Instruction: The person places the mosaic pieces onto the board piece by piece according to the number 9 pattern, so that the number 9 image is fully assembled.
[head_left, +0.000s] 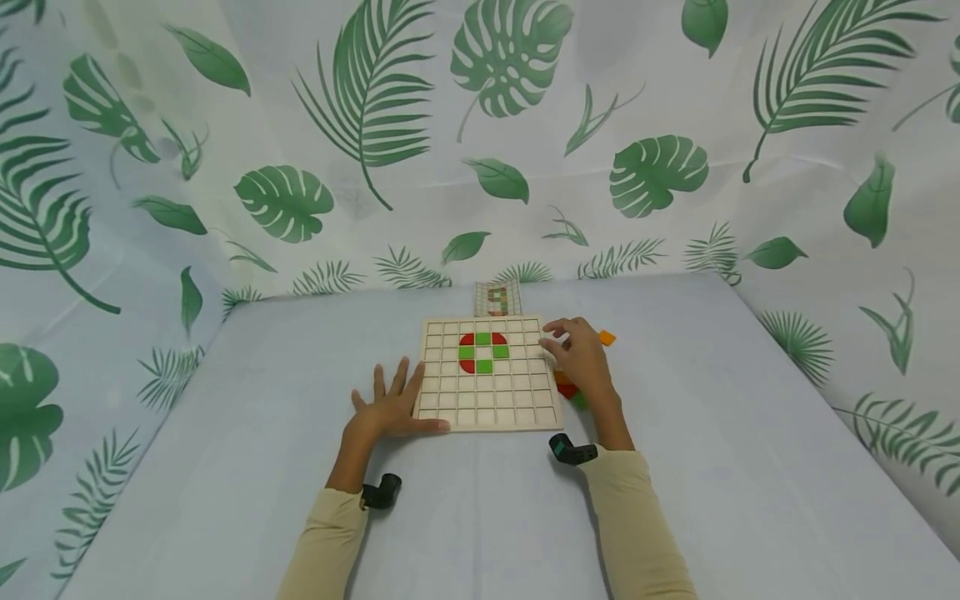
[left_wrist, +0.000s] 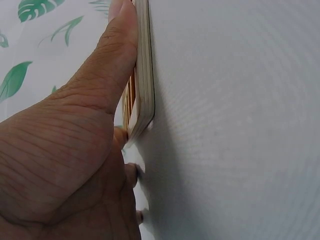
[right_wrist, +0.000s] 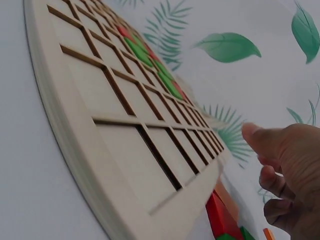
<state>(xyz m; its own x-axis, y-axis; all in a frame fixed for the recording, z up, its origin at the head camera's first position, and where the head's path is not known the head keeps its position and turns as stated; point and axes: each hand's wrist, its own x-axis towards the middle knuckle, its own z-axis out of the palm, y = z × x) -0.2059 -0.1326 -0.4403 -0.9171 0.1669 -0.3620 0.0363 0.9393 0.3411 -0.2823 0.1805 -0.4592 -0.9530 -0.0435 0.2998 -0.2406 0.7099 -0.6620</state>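
Note:
A wooden grid board (head_left: 442, 400) lies on the table, with red tiles (head_left: 467, 367) and green tiles (head_left: 483, 367) partly ringing a bare square. My left hand (head_left: 390, 410) rests at the board's left side, fingers spread and thumb along the near edge; in the left wrist view the thumb presses the board's side. Beside the board's upper right edge hovers my right hand (head_left: 583, 357), thumb and fingers loosely bent with a gap between them. No piece shows in its fingers (right_wrist: 280, 182). Loose red, green and orange pieces (head_left: 567, 389) lie partly hidden below it.
Behind the board leans or lies a small pattern card (head_left: 497, 298) with a grid and coloured shapes. A separate orange piece (head_left: 607, 337) sits right of my right hand. White cloth with green leaves (head_left: 501, 179) rises behind the pale table (head_left: 465, 517).

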